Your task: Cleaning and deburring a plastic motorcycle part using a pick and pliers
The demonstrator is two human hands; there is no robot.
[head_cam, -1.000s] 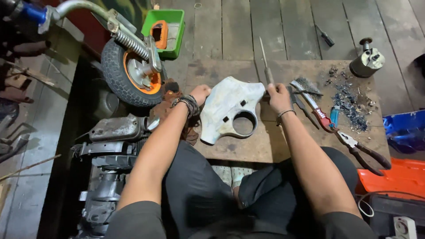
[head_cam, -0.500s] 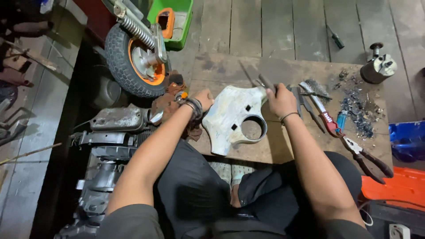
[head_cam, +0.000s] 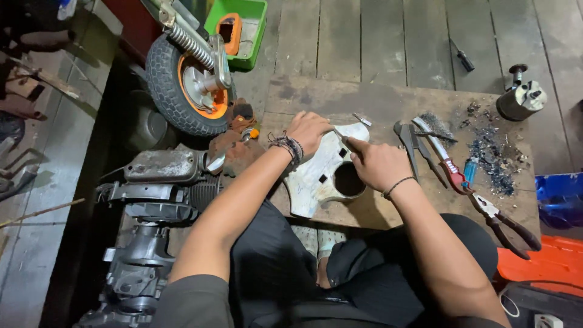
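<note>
— What have we got in our hands?

— Our left hand [head_cam: 310,130] presses down on the upper edge of the pale metal plate [head_cam: 322,176], fingers curled over it. Our right hand [head_cam: 376,164] is closed around a thin metal rod [head_cam: 338,135], its tip resting on the plate just above the round hole. The plate lies flat on the worn wooden board [head_cam: 388,100], right in front of our knees.

— What can't we make out?

— The rod is mostly buried in our fist, so we can't tell what tool it is. The plate's left corner sits under our left wrist.

— And around the plate?

— Right of it lie the grey pliers [head_cam: 405,136], a red-handled tool [head_cam: 446,161] and long pliers [head_cam: 507,222] at the board's edge. Beyond those, a heap of dark filings [head_cam: 495,161] and a small metal cylinder [head_cam: 519,100]. Left of the plate sits an engine block [head_cam: 158,176]; above that, the orange-rimmed wheel [head_cam: 185,85].

— Anything changed?

— Half a second ago our right hand sat higher, at the plate's top right corner; it has since moved down toward the hole. A second ago the rod pointed away over the board.
</note>
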